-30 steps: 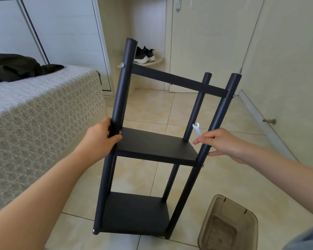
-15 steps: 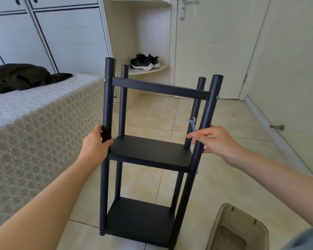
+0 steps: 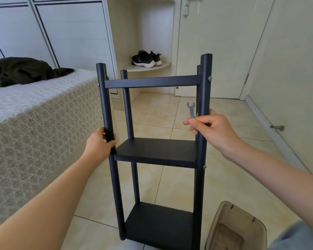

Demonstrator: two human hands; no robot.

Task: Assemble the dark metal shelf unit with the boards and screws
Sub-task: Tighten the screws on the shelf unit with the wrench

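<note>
The left hand (image 3: pixel 98 144) curls round the front-left post (image 3: pixel 105 105). The right hand (image 3: pixel 213 129) wraps the front-right post (image 3: pixel 205 83), pinching a small wrench (image 3: pixel 191 109). The shelf unit (image 3: pixel 152 82) stands upright on the floor (image 3: pixel 170 112) beside the bed (image 3: pixel 34 114), with three boards (image 3: pixel 155 150) fitted and screws (image 3: pixel 209 78) showing. It looks nearly finished, perhaps only final tightening left.

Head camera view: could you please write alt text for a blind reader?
A person steadies an upright dark metal shelf unit on tiles, left hand gripping its front-left post, right hand holding the front-right post and a wrench. A bed stands left, a bin lower right.
</note>
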